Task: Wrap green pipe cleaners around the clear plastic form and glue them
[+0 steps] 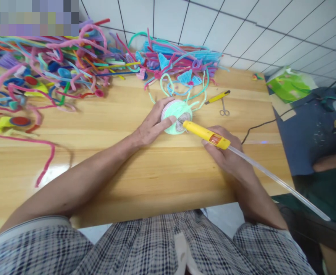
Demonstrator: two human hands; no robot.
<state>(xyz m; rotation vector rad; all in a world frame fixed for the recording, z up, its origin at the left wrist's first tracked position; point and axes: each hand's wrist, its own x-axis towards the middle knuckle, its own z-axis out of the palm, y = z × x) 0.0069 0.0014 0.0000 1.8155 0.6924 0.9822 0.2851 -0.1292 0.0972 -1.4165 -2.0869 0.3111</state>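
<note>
My left hand (158, 121) is wrapped around a round mint-green piece (172, 128) made of pipe cleaners, its thumb pressed on the near face. A greyish round patch (182, 123) shows in the middle of that face. In my right hand (224, 147) is a yellow hot glue gun (199, 131), with a long clear glue stick (279, 179) sticking out of its back. The nozzle points at the grey patch and seems to touch it. Loose green pipe cleaners (205, 89) curl up behind the round piece.
A large heap of coloured pipe cleaners (56, 68) covers the back left of the wooden table (145, 172). A yellow utility knife (218, 97) and small scissors (224, 111) lie behind my right hand. A black cord (256, 126) crosses the right side, near a green package (291, 86). Another person's arm (332, 161) is at far right.
</note>
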